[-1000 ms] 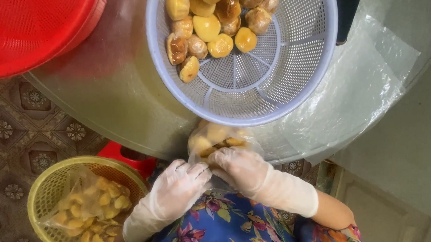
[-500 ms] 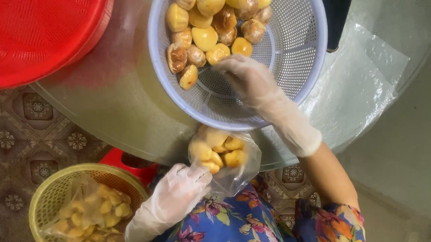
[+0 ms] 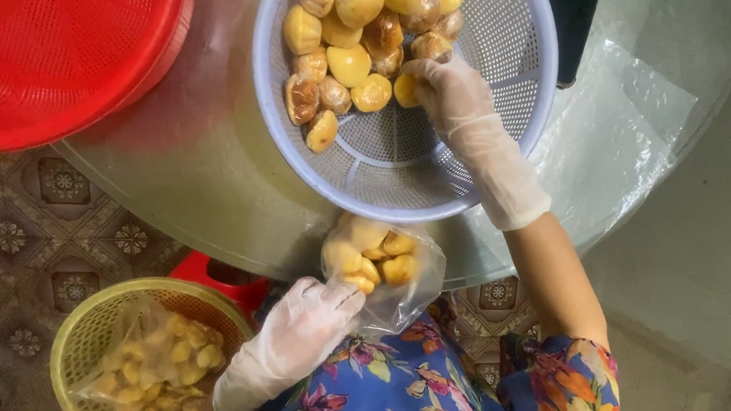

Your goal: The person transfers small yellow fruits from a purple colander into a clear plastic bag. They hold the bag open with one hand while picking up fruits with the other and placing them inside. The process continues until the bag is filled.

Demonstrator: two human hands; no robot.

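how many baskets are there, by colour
red basket: 1
pale blue basket: 1
yellow basket: 1
total: 3 baskets

The gloved right hand (image 3: 446,84) reaches into the pale blue colander (image 3: 499,154) at twelve o'clock, fingers closed on a yellow fruit piece (image 3: 405,90) at the edge of the pile. At six o'clock the gloved left hand (image 3: 311,318) grips a clear plastic bag (image 3: 407,294) holding several such pieces below the glass surface (image 3: 202,182). A red basket (image 3: 68,45) sits at ten o'clock, a yellow basket (image 3: 89,325) of filled bags at seven.
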